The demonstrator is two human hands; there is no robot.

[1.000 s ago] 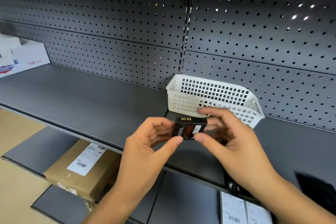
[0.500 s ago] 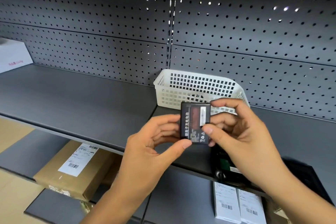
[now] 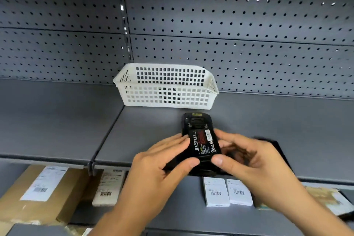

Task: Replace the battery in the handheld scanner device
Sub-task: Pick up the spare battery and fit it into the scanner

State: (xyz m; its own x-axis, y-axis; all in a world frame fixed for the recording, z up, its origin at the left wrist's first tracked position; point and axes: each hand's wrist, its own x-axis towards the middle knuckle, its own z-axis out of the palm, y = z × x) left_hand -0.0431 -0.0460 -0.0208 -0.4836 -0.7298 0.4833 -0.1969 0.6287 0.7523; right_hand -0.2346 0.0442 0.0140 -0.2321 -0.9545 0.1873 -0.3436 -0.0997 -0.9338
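While lying face-down on the shelf (image 3: 57, 126), the scanner (image 3: 197, 123) is running near-to-far w/ the battery (image 3: 205, 142) over its bay; left hand (image 3: 164, 161) & right hand (image 3: 247, 157) are flanking it, fingers clamped on the batt. edges, thumbs at near end.

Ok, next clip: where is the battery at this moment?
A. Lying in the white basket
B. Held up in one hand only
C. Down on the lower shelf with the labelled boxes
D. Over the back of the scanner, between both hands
D: the battery sits label-up over the scanner, with the left hand and right hand at its sides.
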